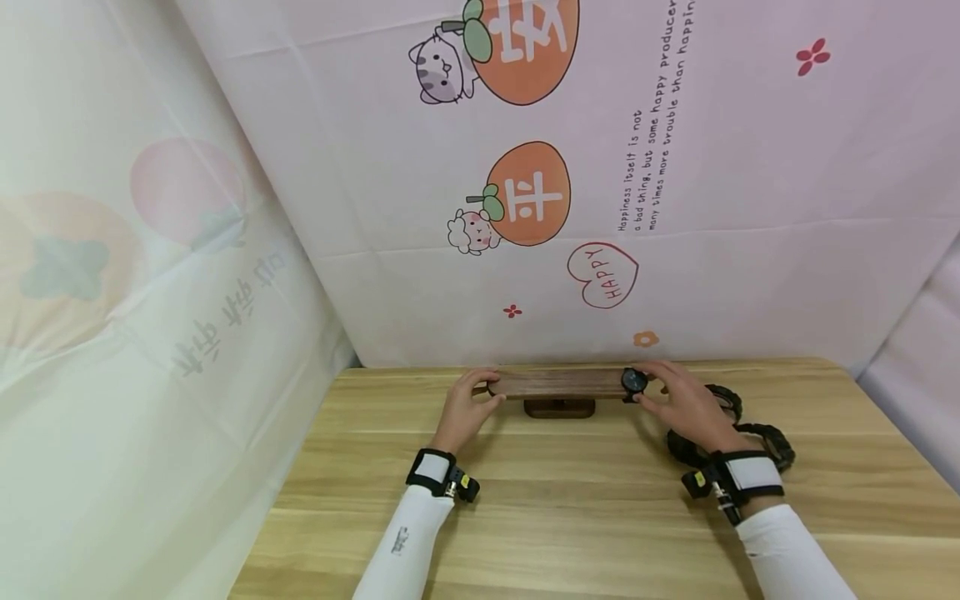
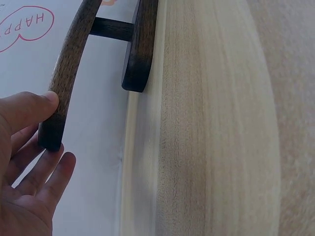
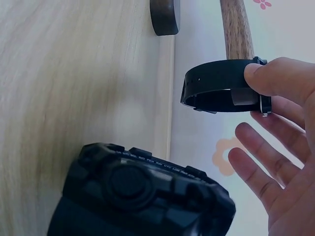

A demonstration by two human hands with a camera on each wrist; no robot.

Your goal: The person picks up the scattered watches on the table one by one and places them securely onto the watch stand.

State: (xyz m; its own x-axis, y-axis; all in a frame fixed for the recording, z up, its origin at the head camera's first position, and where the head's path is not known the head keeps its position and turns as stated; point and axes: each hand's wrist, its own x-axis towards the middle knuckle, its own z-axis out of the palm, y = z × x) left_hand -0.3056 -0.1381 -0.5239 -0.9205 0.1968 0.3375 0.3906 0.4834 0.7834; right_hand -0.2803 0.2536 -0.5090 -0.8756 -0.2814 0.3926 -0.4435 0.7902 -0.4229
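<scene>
Watch (image 1: 634,381) with a black strap sits looped around the right end of a dark wooden stand (image 1: 558,384), which is a long horizontal bar on a short post and oval base standing at the far edge of the desk (image 1: 570,517), close to the printed backdrop cloth (image 1: 675,183). In the right wrist view the strap (image 3: 216,91) circles the bar, and the right hand (image 1: 686,404) pinches the watch case with its thumb (image 3: 275,78) on the near side while the other fingers spread loosely below it. The left hand (image 1: 468,406) holds the left end of the bar: its thumb (image 2: 29,108) presses on the bar's near face and the fingers (image 2: 56,174) reach under and behind the tip, relaxed and only slightly bent. Two more black watches (image 1: 738,429) lie on the desk toward its right edge, just beside the right wrist; one chunky digital watch (image 3: 142,191) fills the near part of the right wrist view.
</scene>
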